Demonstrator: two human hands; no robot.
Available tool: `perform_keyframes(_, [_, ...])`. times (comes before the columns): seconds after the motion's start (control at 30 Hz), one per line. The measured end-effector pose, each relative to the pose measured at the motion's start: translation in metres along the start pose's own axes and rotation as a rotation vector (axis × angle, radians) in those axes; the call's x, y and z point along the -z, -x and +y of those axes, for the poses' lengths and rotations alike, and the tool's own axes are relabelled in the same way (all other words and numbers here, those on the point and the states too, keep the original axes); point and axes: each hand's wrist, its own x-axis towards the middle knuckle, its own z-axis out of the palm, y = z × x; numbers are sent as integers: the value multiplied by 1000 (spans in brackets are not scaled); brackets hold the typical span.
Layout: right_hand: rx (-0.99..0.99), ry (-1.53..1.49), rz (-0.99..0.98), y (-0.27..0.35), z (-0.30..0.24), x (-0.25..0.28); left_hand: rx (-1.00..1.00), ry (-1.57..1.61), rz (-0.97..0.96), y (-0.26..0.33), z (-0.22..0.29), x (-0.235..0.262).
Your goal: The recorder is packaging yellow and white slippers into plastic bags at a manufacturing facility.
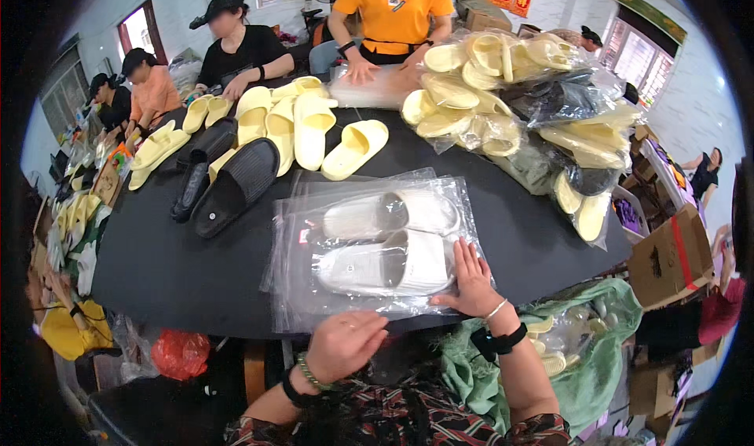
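A pair of white slide slippers (385, 263) lies inside a clear plastic bag (463, 210), toes toward the right, on a stack of flat clear bags (284, 289). My right hand (472, 279) rests on the bag's right end beside the slipper toes, its fingers stretched and thumb apart. At the near edge of the bags is my left hand (345, 344), fingers extended and close together, with nothing seen in it. Whether its fingertips touch the plastic I cannot tell.
Black slippers (237, 187) and several pale yellow slippers (312, 128) lie loose on the dark table (534, 234). Bagged slippers (471, 93) pile up at the far right. Across the table a person in orange (393, 14) handles clear plastic. A green sack (609, 328) stands below the right edge.
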Motion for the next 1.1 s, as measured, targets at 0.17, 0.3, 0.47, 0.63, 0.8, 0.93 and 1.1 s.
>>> perform_keyframes(0.17, [-16,0,-10,1,2,4,367,-105,367,-29,-36,62])
perform_keyframes(0.3, [24,-17,41,0,-3,2,598,6,94,-12,-146,70])
perform_keyframes(0.47, [29,-13,94,3,1,-2,734,525,-349,-52,-158,49])
perform_keyframes(0.63, [20,-16,144,7,8,-11,652,928,-254,-103,-137,43])
perform_keyframes(0.8, [43,-33,193,6,9,-16,546,1229,36,-113,-148,34])
perform_keyframes(0.93, [65,-41,209,1,0,-14,780,1311,161,-66,-197,26])
perform_keyframes(1.1, [23,-76,194,11,11,-8,1086,1178,28,-60,-161,15])
